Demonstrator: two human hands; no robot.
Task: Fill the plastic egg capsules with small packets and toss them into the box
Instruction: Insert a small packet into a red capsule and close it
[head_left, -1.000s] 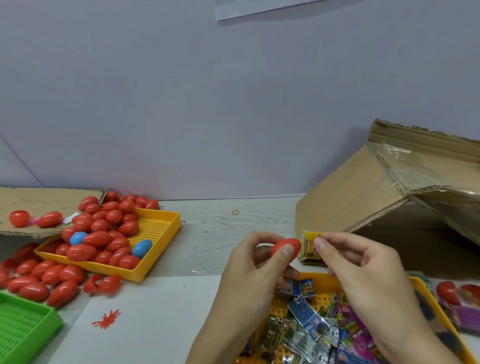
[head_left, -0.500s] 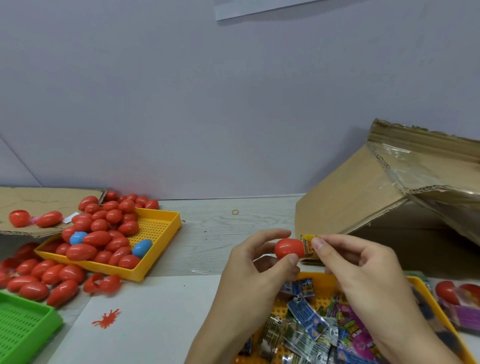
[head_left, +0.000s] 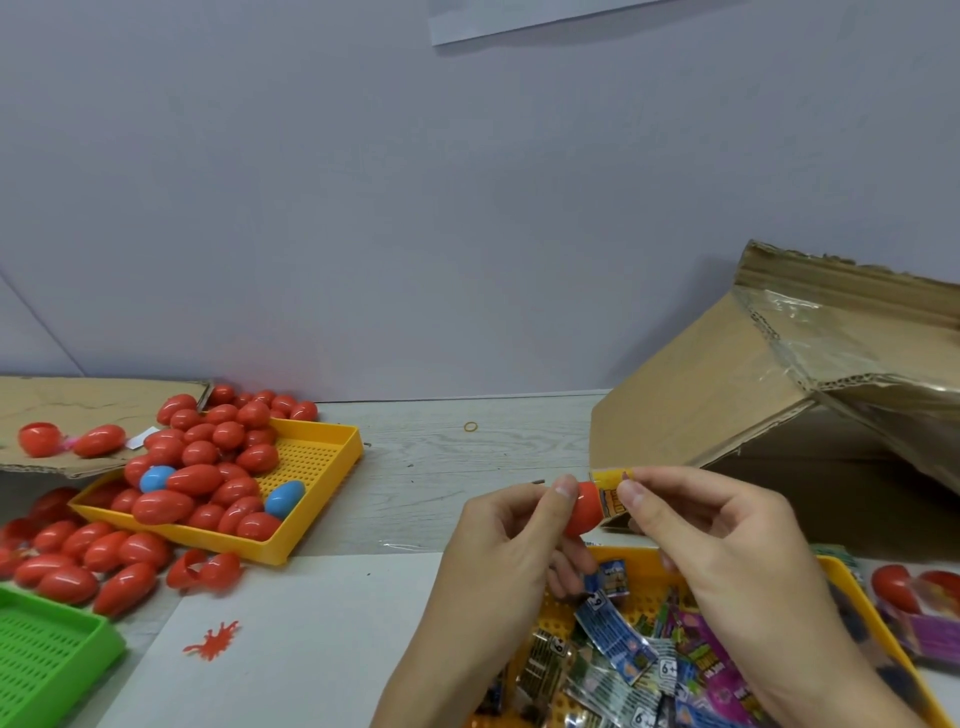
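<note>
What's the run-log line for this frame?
step: stuffing packet | left hand: holds red capsule half | right hand: pinches yellow packet at capsule mouth | box: toss pending

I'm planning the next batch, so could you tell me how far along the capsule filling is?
Done: nothing provable, as the cardboard box hides its inside. In hand: the left hand holds a red capsule half while the right hand pushes a yellow packet into it. Left: closing and tossing this one, plus many capsules in the yellow tray and packets in the near tray.
</note>
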